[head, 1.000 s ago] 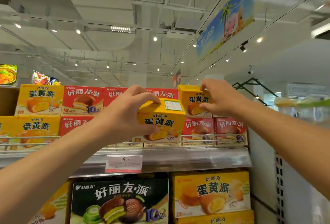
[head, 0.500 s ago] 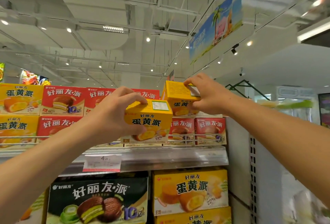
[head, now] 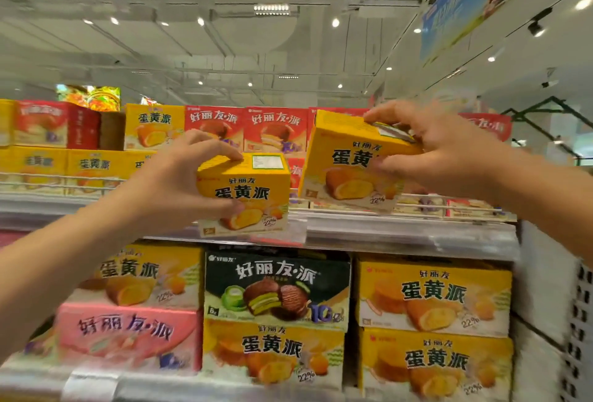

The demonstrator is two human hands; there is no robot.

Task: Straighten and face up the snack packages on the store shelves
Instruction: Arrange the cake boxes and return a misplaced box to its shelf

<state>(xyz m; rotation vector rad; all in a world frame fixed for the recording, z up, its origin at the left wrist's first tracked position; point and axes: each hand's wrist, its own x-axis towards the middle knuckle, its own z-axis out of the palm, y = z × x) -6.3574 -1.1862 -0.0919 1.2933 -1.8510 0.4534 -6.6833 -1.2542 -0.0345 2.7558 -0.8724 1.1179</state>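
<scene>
The left hand [head: 173, 190] grips a yellow box [head: 244, 193] from its left side; the right hand [head: 439, 154] pinches a tilted yellow box [head: 346, 164] to its left.

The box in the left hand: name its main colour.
Yellow box, clearest in the head view.

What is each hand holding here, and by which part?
Left hand: small yellow box, by its left end. Right hand: tilted yellow box, by its right end.
</scene>
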